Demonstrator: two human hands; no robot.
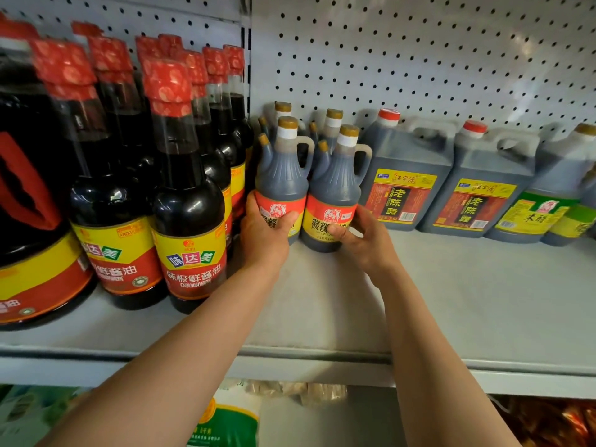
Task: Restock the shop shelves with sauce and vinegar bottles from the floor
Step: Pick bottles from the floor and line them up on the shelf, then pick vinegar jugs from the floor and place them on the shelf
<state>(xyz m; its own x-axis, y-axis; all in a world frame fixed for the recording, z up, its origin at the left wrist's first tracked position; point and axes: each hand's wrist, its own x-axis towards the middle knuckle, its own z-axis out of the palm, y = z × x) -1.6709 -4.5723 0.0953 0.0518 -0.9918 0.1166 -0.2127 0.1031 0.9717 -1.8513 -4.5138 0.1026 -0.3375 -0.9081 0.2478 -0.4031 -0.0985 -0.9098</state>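
Two dark handled sauce bottles with gold caps and red-yellow labels stand side by side on the grey shelf (pixel 451 301). My left hand (pixel 264 237) is wrapped around the base of the left bottle (pixel 282 175). My right hand (pixel 364 237) grips the base of the right bottle (pixel 337 185). Both bottles are upright and touch each other. Two more bottles of the same kind stand right behind them, partly hidden.
Tall soy sauce bottles (pixel 188 201) with red caps crowd the shelf's left part, close to my left hand. Big dark vinegar jugs (pixel 403 175) line the pegboard back on the right. Bare shelf lies in front of the jugs. Packaged goods show on the shelf below.
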